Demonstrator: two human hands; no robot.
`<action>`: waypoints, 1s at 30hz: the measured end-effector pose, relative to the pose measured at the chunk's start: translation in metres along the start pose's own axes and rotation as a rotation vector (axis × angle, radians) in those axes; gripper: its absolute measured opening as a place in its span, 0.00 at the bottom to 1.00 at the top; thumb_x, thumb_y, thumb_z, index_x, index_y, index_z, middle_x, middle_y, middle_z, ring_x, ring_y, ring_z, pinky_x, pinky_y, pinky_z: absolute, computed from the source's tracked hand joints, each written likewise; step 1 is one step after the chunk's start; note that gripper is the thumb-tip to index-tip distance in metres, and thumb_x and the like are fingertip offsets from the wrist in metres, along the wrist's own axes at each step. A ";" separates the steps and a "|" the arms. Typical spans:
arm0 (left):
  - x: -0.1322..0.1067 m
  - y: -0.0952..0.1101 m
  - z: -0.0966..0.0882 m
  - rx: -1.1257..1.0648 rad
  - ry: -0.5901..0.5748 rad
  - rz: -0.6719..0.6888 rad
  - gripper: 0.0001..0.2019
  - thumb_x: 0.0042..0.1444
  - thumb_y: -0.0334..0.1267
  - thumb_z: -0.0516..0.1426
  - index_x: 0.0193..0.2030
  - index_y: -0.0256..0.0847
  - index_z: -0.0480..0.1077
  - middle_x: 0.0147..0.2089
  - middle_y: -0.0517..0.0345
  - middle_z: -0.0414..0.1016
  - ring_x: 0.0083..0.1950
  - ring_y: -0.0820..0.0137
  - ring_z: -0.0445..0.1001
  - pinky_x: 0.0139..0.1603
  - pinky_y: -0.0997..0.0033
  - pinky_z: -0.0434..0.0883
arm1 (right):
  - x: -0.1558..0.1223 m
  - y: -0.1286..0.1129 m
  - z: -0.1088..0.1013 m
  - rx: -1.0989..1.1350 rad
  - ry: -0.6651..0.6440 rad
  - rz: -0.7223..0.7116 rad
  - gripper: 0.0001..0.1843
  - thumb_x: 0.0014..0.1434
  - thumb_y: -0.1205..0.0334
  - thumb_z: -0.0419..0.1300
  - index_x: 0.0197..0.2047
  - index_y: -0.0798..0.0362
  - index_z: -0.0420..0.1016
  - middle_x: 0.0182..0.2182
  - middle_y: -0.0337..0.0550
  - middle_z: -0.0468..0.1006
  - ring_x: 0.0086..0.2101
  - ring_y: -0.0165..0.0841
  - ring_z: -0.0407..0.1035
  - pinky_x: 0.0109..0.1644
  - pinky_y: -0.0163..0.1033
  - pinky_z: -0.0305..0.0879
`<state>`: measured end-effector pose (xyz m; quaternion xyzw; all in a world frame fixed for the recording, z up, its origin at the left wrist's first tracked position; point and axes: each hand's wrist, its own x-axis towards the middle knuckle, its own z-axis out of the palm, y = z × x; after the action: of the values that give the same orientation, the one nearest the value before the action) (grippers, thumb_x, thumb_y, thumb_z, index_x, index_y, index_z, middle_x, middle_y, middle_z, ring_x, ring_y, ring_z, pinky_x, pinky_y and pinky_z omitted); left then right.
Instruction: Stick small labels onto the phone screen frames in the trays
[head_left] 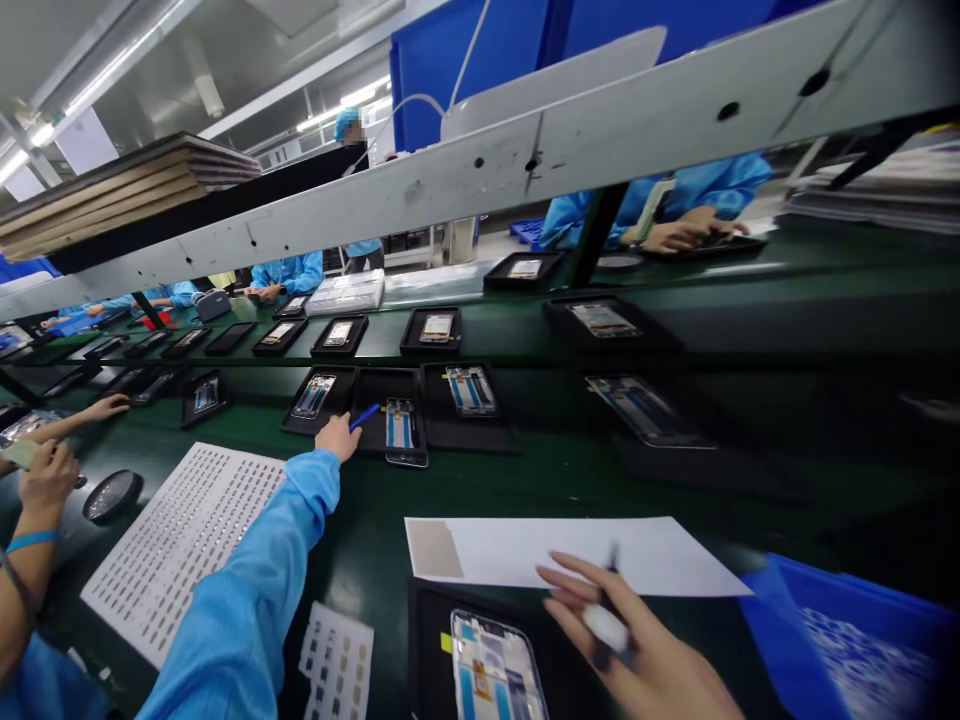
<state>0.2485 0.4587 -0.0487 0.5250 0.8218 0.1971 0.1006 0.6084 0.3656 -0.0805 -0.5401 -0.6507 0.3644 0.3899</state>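
Note:
My left hand [337,437] stretches out across the green bench, fingers closed, with a slim blue stick [366,416] like a pen poking out. It is by the edge of a black tray [367,385]; whether it also grips the tray I cannot tell. A phone frame [400,428] with blue strips lies partly over that tray's front edge. Near me, my right hand [645,645] is curled round a blurred dark, slim tool with a white part [606,628]. Just left of it, another phone frame [495,668] with a yellow tab lies in a black tray [429,640].
A white sheet of small parts [187,540] and a smaller sticker sheet [337,660] lie at left. A white paper strip [540,550] and blue bin [840,640] are nearby. A co-worker's hand [49,470] is at far left. A metal beam [420,195] crosses above.

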 end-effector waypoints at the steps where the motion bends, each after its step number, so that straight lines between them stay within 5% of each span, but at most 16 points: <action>1: -0.006 0.004 -0.002 0.060 0.016 0.048 0.24 0.63 0.42 0.55 0.63 0.37 0.61 0.63 0.40 0.63 0.63 0.54 0.65 0.57 0.58 0.68 | 0.016 -0.009 0.004 -0.049 -0.125 -0.045 0.26 0.48 0.41 0.62 0.47 0.44 0.74 0.39 0.42 0.82 0.38 0.46 0.77 0.37 0.44 0.74; 3: -0.020 0.014 -0.003 0.167 0.002 0.182 0.25 0.63 0.45 0.55 0.65 0.43 0.59 0.67 0.44 0.58 0.65 0.55 0.60 0.58 0.59 0.67 | 0.047 -0.024 0.016 -0.151 -0.255 -0.130 0.23 0.54 0.46 0.56 0.51 0.44 0.71 0.43 0.42 0.81 0.41 0.46 0.77 0.40 0.45 0.73; 6: -0.040 0.029 0.007 0.300 -0.118 0.397 0.25 0.57 0.50 0.60 0.61 0.51 0.64 0.65 0.54 0.63 0.62 0.59 0.63 0.56 0.63 0.70 | 0.090 -0.039 0.040 -0.367 -0.304 -0.220 0.21 0.58 0.58 0.53 0.55 0.48 0.67 0.49 0.44 0.79 0.46 0.43 0.74 0.46 0.44 0.70; 12: -0.040 0.035 0.025 0.499 -0.184 0.471 0.16 0.63 0.42 0.55 0.55 0.40 0.68 0.53 0.44 0.70 0.54 0.57 0.69 0.48 0.61 0.73 | 0.145 -0.039 0.067 -0.761 -0.257 -0.310 0.24 0.60 0.70 0.53 0.60 0.57 0.65 0.46 0.54 0.78 0.49 0.44 0.71 0.50 0.45 0.63; 20: -0.011 0.014 -0.002 0.590 -0.122 0.350 0.13 0.63 0.38 0.53 0.52 0.38 0.69 0.52 0.42 0.69 0.55 0.57 0.69 0.47 0.61 0.73 | 0.168 -0.017 0.063 -0.870 -0.231 -0.299 0.17 0.61 0.64 0.56 0.54 0.56 0.69 0.41 0.55 0.78 0.45 0.47 0.71 0.41 0.44 0.62; 25: -0.007 0.004 0.006 0.550 -0.131 0.335 0.24 0.60 0.47 0.57 0.60 0.42 0.65 0.62 0.41 0.65 0.55 0.54 0.71 0.49 0.57 0.73 | 0.174 -0.009 0.044 -0.903 -0.232 -0.264 0.16 0.60 0.62 0.57 0.51 0.54 0.71 0.40 0.54 0.79 0.39 0.47 0.72 0.34 0.43 0.62; 30: -0.007 0.003 0.018 0.477 -0.190 0.449 0.23 0.61 0.36 0.56 0.62 0.57 0.63 0.65 0.60 0.65 0.62 0.63 0.66 0.57 0.67 0.69 | 0.176 -0.001 0.025 -0.914 -0.229 -0.199 0.17 0.59 0.59 0.59 0.51 0.55 0.72 0.37 0.55 0.78 0.33 0.46 0.72 0.27 0.41 0.61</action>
<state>0.2608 0.4572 -0.0639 0.7177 0.6955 -0.0333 0.0050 0.5656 0.5379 -0.0705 -0.5478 -0.8315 0.0590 0.0713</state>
